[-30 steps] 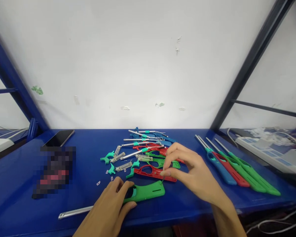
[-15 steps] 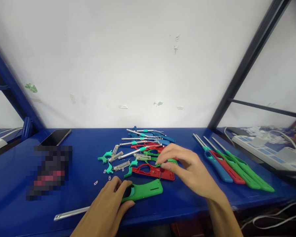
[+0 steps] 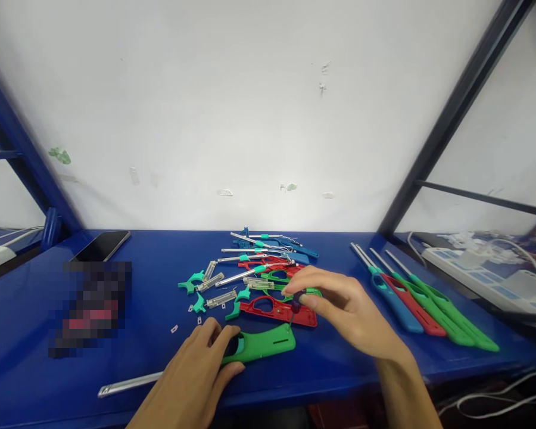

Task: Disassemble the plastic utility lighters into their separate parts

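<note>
A green long-necked lighter (image 3: pixel 265 344) lies flat near the front edge, its metal tube reaching out to the left. My left hand (image 3: pixel 201 363) grips it around the trigger opening. Between the fingers of my right hand (image 3: pixel 346 307) is a small dark-handled screwdriver (image 3: pixel 296 301), tilted, its tip at the far corner of the green handle. Just behind lies a red handle half (image 3: pixel 277 311). Teal triggers (image 3: pixel 192 282), clear fuel tanks (image 3: pixel 221 299) and metal tubes (image 3: pixel 239 277) are spread behind and to the left.
Several whole lighters (image 3: pixel 429 304) lie side by side on the right. A phone (image 3: pixel 102 245) and a blurred-out dark object (image 3: pixel 92 310) are at the left. Beyond the right-hand frame post stands a white power strip (image 3: pixel 464 274). A white wall backs the blue table (image 3: pixel 152 280).
The screwdriver's handle has turned and leans slightly more to the right, with my right fingers shifted on it. My left hand and the green lighter stay in place.
</note>
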A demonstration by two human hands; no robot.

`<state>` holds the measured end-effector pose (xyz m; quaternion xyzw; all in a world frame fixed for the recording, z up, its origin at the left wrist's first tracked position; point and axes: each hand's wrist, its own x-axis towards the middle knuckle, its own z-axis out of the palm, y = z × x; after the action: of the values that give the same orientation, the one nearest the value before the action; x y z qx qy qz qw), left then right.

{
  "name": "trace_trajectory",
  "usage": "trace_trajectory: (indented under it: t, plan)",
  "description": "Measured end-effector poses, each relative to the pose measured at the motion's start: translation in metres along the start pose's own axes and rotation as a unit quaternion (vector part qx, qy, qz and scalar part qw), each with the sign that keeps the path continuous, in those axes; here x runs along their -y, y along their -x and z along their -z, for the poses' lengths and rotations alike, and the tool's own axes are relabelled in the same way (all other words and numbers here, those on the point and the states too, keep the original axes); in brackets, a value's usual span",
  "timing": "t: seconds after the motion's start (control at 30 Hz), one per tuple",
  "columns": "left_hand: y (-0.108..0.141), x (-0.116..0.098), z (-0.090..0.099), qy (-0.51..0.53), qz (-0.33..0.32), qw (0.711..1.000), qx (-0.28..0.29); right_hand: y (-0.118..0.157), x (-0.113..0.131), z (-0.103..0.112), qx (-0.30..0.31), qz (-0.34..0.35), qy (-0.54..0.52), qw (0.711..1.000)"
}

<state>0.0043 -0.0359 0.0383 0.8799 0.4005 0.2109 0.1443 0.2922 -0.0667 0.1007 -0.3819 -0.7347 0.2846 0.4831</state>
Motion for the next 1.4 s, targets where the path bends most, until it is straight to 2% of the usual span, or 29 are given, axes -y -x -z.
trace_trajectory:
  t: [0.2, 0.33, 0.47, 0.67, 0.83, 1.03, 1.17, 1.3, 1.4]
  plan:
    - [0.0, 0.002, -0.001, -0.005, -0.002, 1.0, 0.008, 0.0, 0.001, -0.001, -0.053, -0.004, 0.022, 0.998]
    - [0.0, 0.004, -0.008, -0.017, 0.015, 1.0, 0.016, -0.001, 0.0, -0.001, -0.025, -0.018, 0.022, 0.999]
    - [-0.003, 0.002, -0.012, -0.028, 0.045, 0.998, 0.04, -0.001, 0.002, -0.001, -0.054, 0.0, 0.042, 0.998]
    - [0.0, 0.0, -0.002, -0.009, 0.005, 1.0, 0.006, 0.0, 0.007, -0.002, -0.013, -0.022, 0.046, 0.999]
    - [0.0, 0.0, -0.001, -0.004, 0.005, 1.0, 0.004, -0.001, 0.002, -0.003, -0.054, -0.011, 0.041, 0.998]
    - [-0.002, 0.0, -0.006, -0.025, 0.028, 0.999, 0.019, -0.001, 0.002, -0.002, -0.016, -0.02, 0.019, 0.999]
    - [-0.001, 0.0, -0.002, -0.034, 0.001, 0.999, 0.012, -0.002, 0.001, -0.004, -0.035, -0.007, 0.012, 0.999]
    - [0.001, -0.001, 0.002, -0.052, -0.024, 0.998, 0.002, 0.0, -0.004, -0.003, -0.012, 0.002, -0.031, 0.999]
    - [0.001, 0.0, -0.002, -0.066, -0.023, 0.998, 0.004, 0.004, -0.002, 0.002, -0.05, -0.01, -0.055, 0.997]
